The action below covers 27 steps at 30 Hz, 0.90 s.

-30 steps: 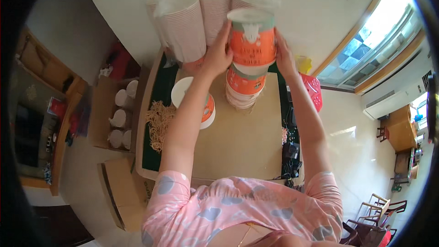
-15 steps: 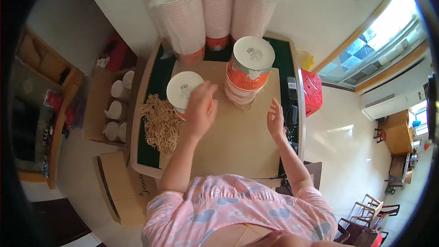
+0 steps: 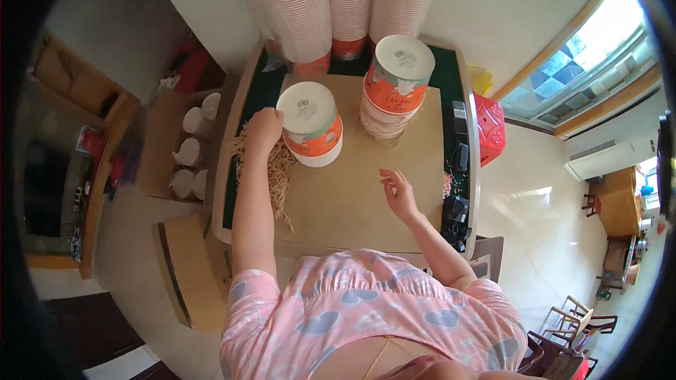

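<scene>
An upside-down paper tub (image 3: 315,139) with a white base, green band and orange print stands on the left part of the brown board, its lower end ringed in white. Beside its left wall, above a pile of tan crinkled shreds (image 3: 278,181), is my left hand (image 3: 264,128). Its fingers are curled, and what they hold, if anything, is hidden. Farther right stands a second upside-down tub (image 3: 399,90), on top of tubs wrapped round with tan strands. My right hand (image 3: 399,193) hovers over the board nearer to me, fingers apart and holding nothing.
Tall stacks of nested tubs (image 3: 299,17) in clear plastic line the table's back by the wall. Black devices (image 3: 456,207) lie along the right edge, with a red stool (image 3: 489,127) beyond. A carton (image 3: 165,176) of white rolled items stands left of the table.
My left hand has moved from the right side of the left tub to its left side, over the shreds. My right hand has come left and nearer to me. The view has shifted slightly.
</scene>
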{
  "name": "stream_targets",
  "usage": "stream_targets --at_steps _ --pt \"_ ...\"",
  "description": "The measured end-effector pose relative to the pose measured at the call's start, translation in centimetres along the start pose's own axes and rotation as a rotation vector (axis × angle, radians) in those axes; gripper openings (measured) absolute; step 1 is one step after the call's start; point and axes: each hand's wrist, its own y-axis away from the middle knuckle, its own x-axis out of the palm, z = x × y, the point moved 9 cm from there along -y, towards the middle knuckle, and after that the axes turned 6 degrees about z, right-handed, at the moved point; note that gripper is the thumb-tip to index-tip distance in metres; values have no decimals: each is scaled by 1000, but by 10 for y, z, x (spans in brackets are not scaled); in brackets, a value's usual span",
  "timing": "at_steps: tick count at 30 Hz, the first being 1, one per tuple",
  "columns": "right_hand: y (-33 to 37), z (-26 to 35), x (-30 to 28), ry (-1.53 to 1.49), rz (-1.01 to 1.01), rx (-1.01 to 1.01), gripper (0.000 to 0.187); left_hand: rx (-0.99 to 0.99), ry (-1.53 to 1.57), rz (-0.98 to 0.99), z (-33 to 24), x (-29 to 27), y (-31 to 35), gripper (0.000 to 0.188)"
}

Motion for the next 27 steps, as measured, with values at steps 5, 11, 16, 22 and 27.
stream_targets --at_steps 5,11,16,22,27 --pt "9 -7 0 -7 31 42 36 169 -155 -56 -50 -22 17 35" --pt "14 4 6 7 52 42 34 179 -13 -103 -54 -34 19 34" --pt "14 7 13 16 85 51 31 203 82 -161 -58 -56 22 33" --pt "8 18 9 30 90 10 33 156 277 -180 -33 -105 55 33" --pt "-3 62 -24 51 -157 -130 70 80 880 81 -12 -112 119 27"
